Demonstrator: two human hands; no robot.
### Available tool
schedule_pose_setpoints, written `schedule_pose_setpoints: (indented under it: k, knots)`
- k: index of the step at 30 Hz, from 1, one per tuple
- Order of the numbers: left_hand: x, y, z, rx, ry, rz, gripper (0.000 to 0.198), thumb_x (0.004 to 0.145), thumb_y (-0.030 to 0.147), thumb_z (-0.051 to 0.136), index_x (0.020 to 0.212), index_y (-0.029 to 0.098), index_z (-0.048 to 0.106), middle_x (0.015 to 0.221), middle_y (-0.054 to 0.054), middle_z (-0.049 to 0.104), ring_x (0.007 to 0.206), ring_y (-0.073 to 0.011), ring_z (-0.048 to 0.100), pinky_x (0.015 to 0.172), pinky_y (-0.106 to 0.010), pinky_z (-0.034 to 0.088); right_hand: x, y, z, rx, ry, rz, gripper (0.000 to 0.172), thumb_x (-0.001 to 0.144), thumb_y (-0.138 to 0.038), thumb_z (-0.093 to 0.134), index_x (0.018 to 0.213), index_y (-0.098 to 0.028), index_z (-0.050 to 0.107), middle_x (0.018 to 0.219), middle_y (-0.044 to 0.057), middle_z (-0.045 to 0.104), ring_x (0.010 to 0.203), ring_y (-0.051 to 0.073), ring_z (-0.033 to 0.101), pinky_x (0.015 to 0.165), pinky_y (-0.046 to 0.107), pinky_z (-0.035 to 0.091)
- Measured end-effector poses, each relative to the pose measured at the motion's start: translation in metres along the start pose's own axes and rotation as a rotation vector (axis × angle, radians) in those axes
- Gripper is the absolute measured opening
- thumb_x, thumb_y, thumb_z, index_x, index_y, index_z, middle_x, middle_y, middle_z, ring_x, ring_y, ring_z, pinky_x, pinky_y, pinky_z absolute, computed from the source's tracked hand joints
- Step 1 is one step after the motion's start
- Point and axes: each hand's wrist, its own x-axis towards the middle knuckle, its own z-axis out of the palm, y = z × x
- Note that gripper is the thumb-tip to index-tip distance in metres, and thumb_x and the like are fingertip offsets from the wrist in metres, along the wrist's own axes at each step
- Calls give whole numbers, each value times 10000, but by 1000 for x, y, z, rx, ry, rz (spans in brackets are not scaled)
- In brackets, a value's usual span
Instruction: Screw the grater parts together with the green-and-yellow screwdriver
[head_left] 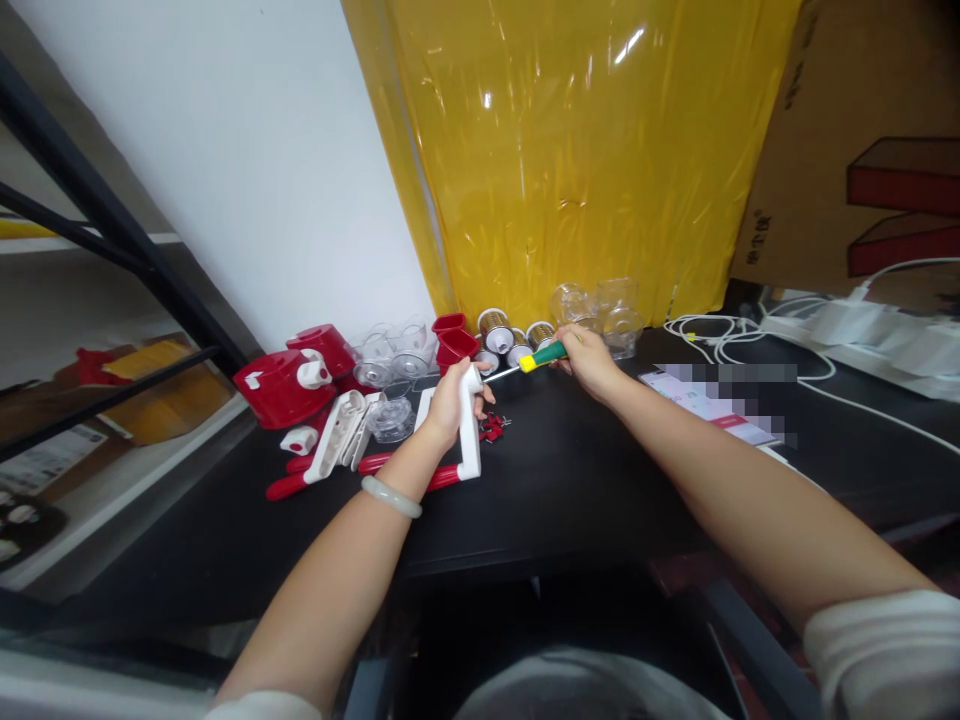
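Observation:
My left hand (448, 402) is closed around the upper end of a white crank handle (469, 437) with a red grip, held just above the black table. In my right hand (587, 362) is a screwdriver (545, 356) with a green and yellow handle. Its metal shaft points left, and the tip meets the round end of the crank handle; the exact contact is too small to make out. Small red parts (493, 428) lie on the table beside my left hand. More white handles with red grips (330, 445) rest to the left of it.
Red housings (281, 385) and clear plastic cups (409, 352) stand at the back left. Metal grater drums (495, 328) and red hoppers (453, 340) sit behind my hands. At right are a phone-like screen or sheet (709, 405), white cables (724, 335) and a power strip (832, 335).

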Motion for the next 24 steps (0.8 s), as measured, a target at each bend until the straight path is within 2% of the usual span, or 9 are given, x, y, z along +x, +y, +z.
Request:
schedule_pose_setpoints:
  k: [2, 6, 12, 17, 20, 24]
  knots:
    - [1, -1, -1, 1, -9, -3, 472, 904, 519, 455, 1088, 114, 614, 554, -8, 625, 341, -104, 431, 414, -226, 388, 0, -3, 0, -31, 24, -34, 212, 765, -423, 595, 702, -226, 548, 589, -35, 519, 519, 124, 522, 478, 244, 428]
    - [3, -2, -2, 10, -20, 2, 458, 904, 505, 447, 1079, 115, 610, 557, -16, 634, 343, -108, 441, 407, -221, 368, -1, -7, 3, -24, 77, -96, 184, 739, -395, 563, 681, -222, 542, 653, -25, 528, 586, 125, 524, 515, 244, 455]
    - [2, -1, 0, 14, 7, -16, 390, 897, 499, 446, 984, 143, 577, 531, -13, 622, 334, -110, 417, 387, -223, 371, 0, -6, 6, 98, 104, -31, 170, 754, -378, 552, 685, -227, 518, 659, -30, 499, 565, 113, 487, 527, 248, 463]
    - [2, -2, -1, 18, -23, -1, 418, 898, 495, 459, 1061, 130, 585, 536, -5, 618, 342, -108, 420, 395, -219, 387, 0, -3, 3, -12, 77, -71, 183, 762, -397, 561, 696, -228, 546, 643, -28, 516, 582, 134, 524, 534, 261, 469]
    - [3, -3, -2, 26, -14, -7, 431, 901, 498, 455, 1073, 128, 592, 534, -2, 611, 345, -111, 430, 399, -220, 390, 0, -3, 0, -93, 113, -135, 182, 753, -393, 564, 687, -223, 558, 660, -21, 532, 606, 139, 531, 546, 263, 471]
    - [4, -4, -3, 4, 1, -28, 437, 896, 516, 479, 1088, 141, 594, 544, 6, 611, 343, -109, 430, 401, -221, 389, 2, -4, 0, -19, 124, -125, 177, 754, -388, 553, 689, -223, 555, 716, -11, 543, 646, 138, 535, 557, 257, 481]
